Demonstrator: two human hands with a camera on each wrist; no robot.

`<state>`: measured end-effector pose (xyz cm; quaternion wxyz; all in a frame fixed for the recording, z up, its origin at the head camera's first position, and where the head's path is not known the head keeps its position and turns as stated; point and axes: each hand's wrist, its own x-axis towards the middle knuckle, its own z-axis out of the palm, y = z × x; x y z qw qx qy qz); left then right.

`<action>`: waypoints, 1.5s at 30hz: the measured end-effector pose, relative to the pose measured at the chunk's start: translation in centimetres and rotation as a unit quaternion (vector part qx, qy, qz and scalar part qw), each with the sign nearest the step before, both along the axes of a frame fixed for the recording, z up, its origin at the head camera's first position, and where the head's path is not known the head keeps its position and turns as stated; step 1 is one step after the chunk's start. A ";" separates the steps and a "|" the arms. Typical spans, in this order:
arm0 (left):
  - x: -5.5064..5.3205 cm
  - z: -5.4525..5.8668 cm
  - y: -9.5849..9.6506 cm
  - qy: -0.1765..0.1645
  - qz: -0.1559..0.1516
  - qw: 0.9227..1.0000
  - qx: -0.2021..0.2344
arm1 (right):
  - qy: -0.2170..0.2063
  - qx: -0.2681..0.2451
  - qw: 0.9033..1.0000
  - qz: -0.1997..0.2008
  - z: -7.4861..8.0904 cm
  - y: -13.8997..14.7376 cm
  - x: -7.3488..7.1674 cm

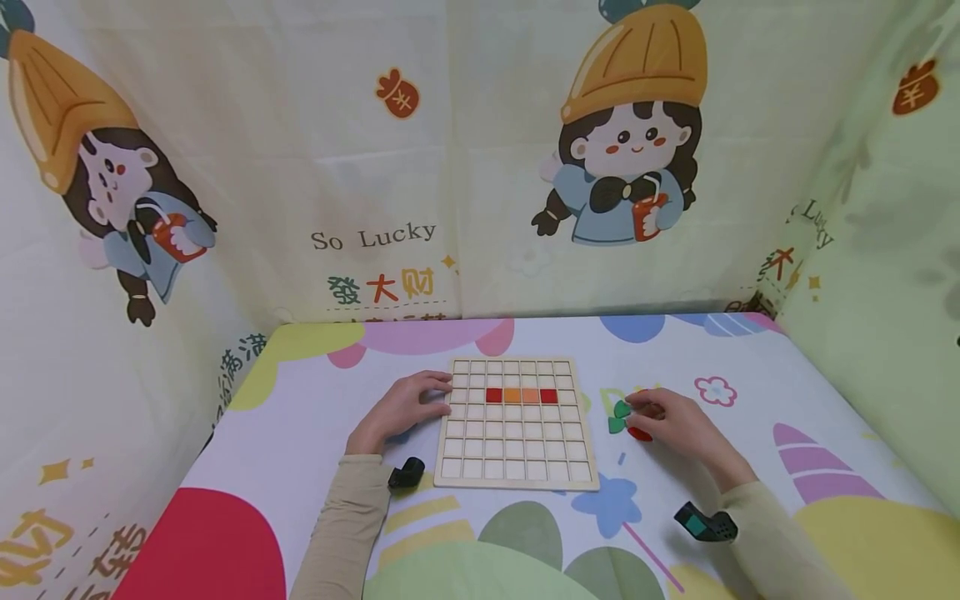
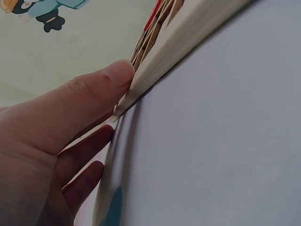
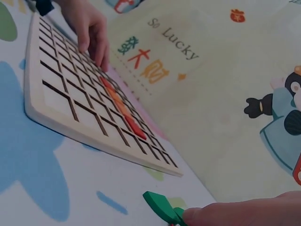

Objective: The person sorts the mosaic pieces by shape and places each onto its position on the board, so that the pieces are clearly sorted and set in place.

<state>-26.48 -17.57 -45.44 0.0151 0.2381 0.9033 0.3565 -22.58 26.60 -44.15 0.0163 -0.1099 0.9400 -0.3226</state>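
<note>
A square wooden grid board (image 1: 517,485) lies flat on the patterned table cover. One of its rows holds red, orange and light orange square tiles (image 1: 522,396). My left hand (image 1: 401,408) rests at the board's left edge; in the left wrist view its thumb (image 2: 120,73) touches the frame's side and the other fingers lie loosely bent below. To the right of the board, my right hand (image 1: 678,421) is bent over small green pieces (image 1: 617,425) and red pieces (image 1: 640,434), fingertips right at a green one. Whether it pinches a piece, I cannot tell.
Printed cloth walls (image 1: 480,167) stand behind and at both sides of the table. The white table cover (image 1: 300,433) carries coloured shapes. A black wrist camera (image 1: 407,473) sits by my left wrist, and another wrist camera (image 1: 707,523) by my right.
</note>
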 end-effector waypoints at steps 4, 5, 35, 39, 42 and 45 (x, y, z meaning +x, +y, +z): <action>0.0 -0.1 -0.1 -0.001 0.001 1.000 0.002 | -0.024 0.009 1.000 -0.012 0.2 -1.2 -0.7; 0.0 -0.1 -0.1 -0.002 0.001 1.000 0.003 | -0.026 0.011 0.999 -0.014 0.2 -1.5 -0.9; 0.1 0.0 0.1 -0.011 0.007 1.000 0.004 | 0.005 0.024 0.999 -0.027 -0.3 -3.4 -2.1; 0.1 0.0 0.1 -0.010 0.006 1.000 0.003 | 0.006 0.024 0.999 -0.024 -0.4 -3.5 -2.1; 0.1 0.0 0.1 -0.009 0.006 1.000 0.002 | 0.010 0.027 0.999 -0.020 -0.5 -3.5 -2.1; 0.1 0.0 0.1 -0.008 0.006 1.000 0.001 | 0.018 0.032 0.999 -0.013 -0.5 -3.5 -2.2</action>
